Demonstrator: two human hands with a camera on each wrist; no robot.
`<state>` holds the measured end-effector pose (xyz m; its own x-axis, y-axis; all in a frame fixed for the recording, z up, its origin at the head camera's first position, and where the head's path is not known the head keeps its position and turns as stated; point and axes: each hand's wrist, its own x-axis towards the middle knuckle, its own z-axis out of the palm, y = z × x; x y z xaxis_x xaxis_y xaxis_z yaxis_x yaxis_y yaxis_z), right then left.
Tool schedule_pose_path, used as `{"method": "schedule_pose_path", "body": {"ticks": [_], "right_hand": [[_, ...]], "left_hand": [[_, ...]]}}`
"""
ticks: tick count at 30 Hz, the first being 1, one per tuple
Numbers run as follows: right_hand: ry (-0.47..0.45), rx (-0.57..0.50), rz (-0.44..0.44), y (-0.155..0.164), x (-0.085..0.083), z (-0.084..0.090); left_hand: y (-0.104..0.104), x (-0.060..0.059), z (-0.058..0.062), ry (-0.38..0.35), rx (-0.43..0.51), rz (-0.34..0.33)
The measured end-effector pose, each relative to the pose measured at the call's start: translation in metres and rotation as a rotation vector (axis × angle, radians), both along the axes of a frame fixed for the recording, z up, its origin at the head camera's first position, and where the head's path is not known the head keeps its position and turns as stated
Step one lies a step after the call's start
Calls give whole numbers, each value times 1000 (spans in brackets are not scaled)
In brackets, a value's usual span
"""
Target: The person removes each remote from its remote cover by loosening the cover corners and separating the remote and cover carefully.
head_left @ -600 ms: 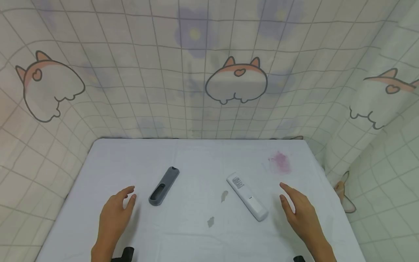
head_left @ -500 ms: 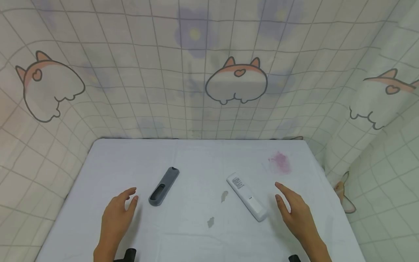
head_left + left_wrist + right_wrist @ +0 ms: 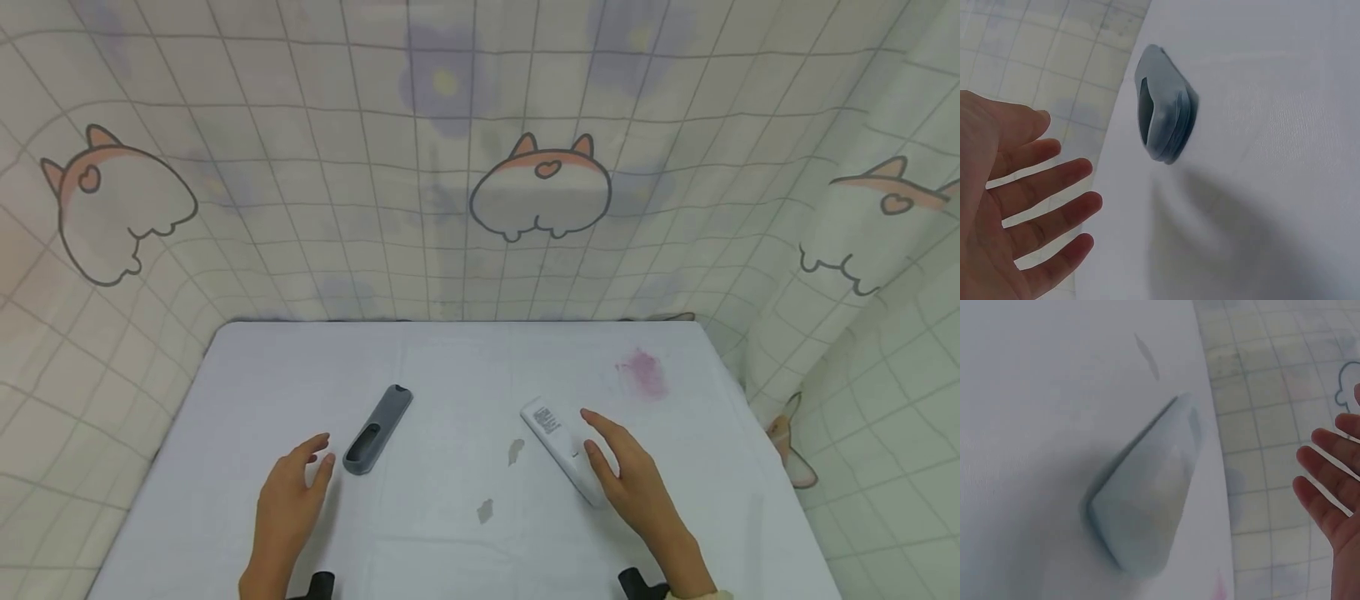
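Had the left hand [image 3: 288, 504] loosely spread, empty, near the grey case [image 3: 390, 408] on the counter [image 3: 420, 508]; had the right hand [image 3: 633, 483] likewise spread, holding nothing, close by the white remote [image 3: 558, 446] lying there.

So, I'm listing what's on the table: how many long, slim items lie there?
2: the grey item, to the right of the left hand, and the white item, partly behind the right hand in the head view. The hands hide some tabletop.
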<state>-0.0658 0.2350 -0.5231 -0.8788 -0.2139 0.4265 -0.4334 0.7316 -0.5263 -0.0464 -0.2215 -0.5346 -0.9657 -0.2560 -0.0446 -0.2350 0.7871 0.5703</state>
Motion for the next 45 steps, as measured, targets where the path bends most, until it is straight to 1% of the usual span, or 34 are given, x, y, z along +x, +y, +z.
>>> {"method": "schedule_pose_path", "body": {"ticks": [5,8,12,16,19,25,30,37,41,45], "right_hand": [[-39,5,58,-19,-4,-2],[-45,-10,102,-33,-9,-2],[-31,-40,177,-50,-17,-1],[-21,-54,255,-68,-25,-3],[-35,-54,308,-81,-30,-5],[-98,-63,401,-106,-38,-8],[-129,-47,448,-121,-43,-12],[-124,13,493,-139,-45,-17],[-99,34,524,-150,-48,-17],[-105,50,543,-162,-54,-19]], "left_hand": [[6,0,-1,-35,17,-27],[8,0,-3,-34,27,-41],[10,-1,-6,-20,33,-57],[11,-3,-9,-15,25,-74],[13,-4,-13,-17,15,-87],[17,-6,-20,-11,-20,-106],[21,-6,-24,18,-56,-103],[25,-7,-28,15,-121,-123],[27,-7,-29,39,-161,-124],[28,-8,-31,51,-187,-117]]}}
